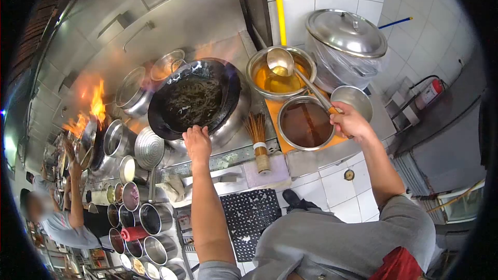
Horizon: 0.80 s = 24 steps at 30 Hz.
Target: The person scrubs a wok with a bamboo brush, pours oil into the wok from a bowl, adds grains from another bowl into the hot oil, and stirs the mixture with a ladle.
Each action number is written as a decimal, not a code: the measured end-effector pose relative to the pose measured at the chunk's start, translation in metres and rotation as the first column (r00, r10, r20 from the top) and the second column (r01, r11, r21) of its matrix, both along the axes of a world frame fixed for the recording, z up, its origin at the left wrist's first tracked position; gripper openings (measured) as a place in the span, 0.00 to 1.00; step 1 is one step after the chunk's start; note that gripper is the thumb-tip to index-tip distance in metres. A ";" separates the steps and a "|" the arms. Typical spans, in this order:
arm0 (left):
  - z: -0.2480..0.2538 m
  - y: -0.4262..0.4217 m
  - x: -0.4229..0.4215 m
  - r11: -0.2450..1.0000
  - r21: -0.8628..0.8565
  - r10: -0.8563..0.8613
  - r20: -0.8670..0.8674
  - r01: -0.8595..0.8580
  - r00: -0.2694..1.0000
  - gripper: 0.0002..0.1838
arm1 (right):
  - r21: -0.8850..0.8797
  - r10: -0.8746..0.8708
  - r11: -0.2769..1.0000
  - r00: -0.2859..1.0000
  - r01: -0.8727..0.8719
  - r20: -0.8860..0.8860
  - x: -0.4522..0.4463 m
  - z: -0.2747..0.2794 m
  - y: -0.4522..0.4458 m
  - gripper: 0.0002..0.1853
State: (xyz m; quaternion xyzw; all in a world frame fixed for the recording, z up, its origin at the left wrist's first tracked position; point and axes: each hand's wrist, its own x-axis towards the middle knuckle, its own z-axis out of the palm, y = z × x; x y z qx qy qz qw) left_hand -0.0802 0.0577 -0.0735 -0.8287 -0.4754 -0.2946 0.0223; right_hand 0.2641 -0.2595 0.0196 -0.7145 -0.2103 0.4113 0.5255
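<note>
**Left hand on the wok, right hand on the ladle**

From here I see the blackened wok (164, 124) on the stove (236, 142), the left hand (198, 145) gripping its near rim. A bamboo brush (258, 148) rests at the stove's front edge. Rightward, the ladle (281, 58) hangs over a basin of golden liquid (252, 80), its handle gripped by the right hand (350, 122).

by the left hand (198, 144), the wok (158, 111) is glossy black metal; in the right hand (350, 122), the ladle (306, 81) is polished metal; between, a rough, woody brush (260, 146).
</note>
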 end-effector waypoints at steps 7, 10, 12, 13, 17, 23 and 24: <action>-0.006 0.004 0.000 0.997 0.058 -0.049 0.046 0.046 0.998 0.13 | 0.300 0.062 0.948 0.861 0.107 -0.504 -0.005 0.022 -0.015 0.27; -0.007 0.005 0.001 0.994 0.097 -0.054 0.076 0.046 0.996 0.12 | 0.351 0.135 0.932 0.810 0.092 -0.570 -0.016 0.040 -0.012 0.22; 0.003 0.004 0.001 1.000 -0.013 -0.019 0.040 0.020 0.999 0.12 | 0.398 0.233 0.916 0.748 0.044 -0.621 -0.021 0.045 0.000 0.19; 0.007 0.001 -0.001 0.998 -0.070 -0.003 0.023 0.005 1.000 0.13 | 0.415 0.274 0.910 0.729 0.016 -0.627 -0.025 0.045 0.008 0.18; 0.016 -0.021 -0.013 0.997 0.050 -0.067 0.192 0.059 0.979 0.26 | 0.393 0.344 0.908 0.795 -0.146 -0.499 -0.053 0.047 0.055 0.23; 0.030 -0.156 -0.116 0.980 -0.190 0.017 0.384 0.061 0.923 0.30 | -0.031 0.454 0.878 0.809 -0.478 0.373 -0.080 0.032 0.113 0.30; 0.019 -0.187 -0.139 0.984 -0.172 0.103 0.341 -0.046 0.935 0.27 | -0.163 0.512 0.850 0.715 -0.501 0.476 -0.075 0.036 0.115 0.32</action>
